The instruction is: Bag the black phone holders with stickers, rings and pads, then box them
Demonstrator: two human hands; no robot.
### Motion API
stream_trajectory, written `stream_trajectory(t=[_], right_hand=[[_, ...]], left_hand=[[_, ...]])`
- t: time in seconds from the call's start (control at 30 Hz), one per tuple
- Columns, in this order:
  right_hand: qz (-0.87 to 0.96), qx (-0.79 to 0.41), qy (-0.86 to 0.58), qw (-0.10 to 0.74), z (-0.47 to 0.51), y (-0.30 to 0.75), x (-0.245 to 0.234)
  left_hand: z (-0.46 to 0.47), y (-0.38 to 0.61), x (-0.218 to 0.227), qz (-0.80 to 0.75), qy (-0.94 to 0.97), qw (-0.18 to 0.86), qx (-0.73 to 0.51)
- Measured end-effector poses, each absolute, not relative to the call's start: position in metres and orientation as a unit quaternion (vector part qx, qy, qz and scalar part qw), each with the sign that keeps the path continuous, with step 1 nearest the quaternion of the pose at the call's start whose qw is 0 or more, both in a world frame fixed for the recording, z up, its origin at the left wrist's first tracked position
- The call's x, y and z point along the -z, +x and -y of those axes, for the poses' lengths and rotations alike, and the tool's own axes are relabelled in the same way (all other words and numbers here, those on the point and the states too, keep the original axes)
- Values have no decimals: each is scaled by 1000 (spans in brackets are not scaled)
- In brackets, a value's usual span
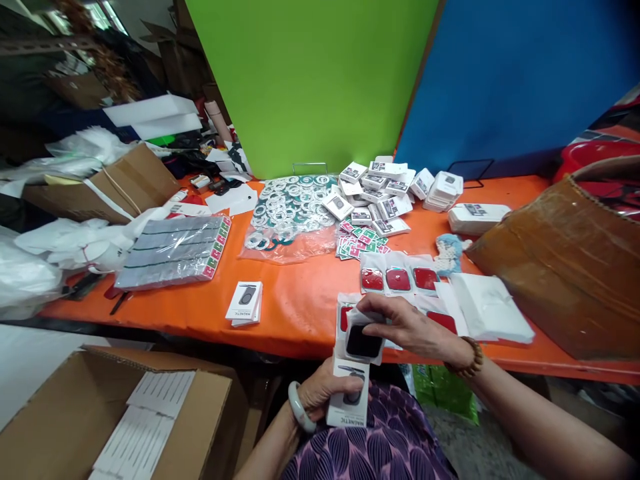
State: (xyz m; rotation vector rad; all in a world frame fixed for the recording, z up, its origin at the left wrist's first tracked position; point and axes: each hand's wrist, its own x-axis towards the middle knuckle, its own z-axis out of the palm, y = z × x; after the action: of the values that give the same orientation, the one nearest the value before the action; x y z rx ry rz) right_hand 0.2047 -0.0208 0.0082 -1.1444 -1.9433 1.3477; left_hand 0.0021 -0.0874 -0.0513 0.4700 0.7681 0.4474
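Observation:
My left hand (320, 390), with a pale bangle on the wrist, is closed round a small white box (349, 395) printed "MAGNETIC", held over my lap. My right hand (407, 327), with a bead bracelet on the wrist, pinches a clear sachet holding a black square pad (363, 341) at the box's top end. Right behind my hands, on the orange table (300, 300), lie sachets with red pads (399, 277) and a stack of white sleeves (487, 307).
On the table: two white boxes (245, 303), a heap of small white boxes (383, 190), a bag of rings (290, 213), grey sheets (173, 250), small red and green cards (360, 241). A brown box (565, 267) stands right. An open carton (125, 413) of packed boxes sits lower left.

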Motion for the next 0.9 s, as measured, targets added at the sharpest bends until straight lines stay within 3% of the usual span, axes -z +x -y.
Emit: stream_trajectory(t=[0.13, 0.43, 0.63, 0.9], right_hand=[[747, -482, -414, 196, 16, 198, -13], [653, -535, -438, 310, 27, 174, 20], [667, -490, -471, 306, 61, 172, 35], [740, -422, -408, 328, 96, 166, 43]], left_hand=[[85, 8, 51, -365, 256, 871, -207], [87, 2, 60, -344, 280, 868, -225], [94, 0, 68, -335, 261, 871, -249], [100, -5, 67, -332, 259, 869, -260]])
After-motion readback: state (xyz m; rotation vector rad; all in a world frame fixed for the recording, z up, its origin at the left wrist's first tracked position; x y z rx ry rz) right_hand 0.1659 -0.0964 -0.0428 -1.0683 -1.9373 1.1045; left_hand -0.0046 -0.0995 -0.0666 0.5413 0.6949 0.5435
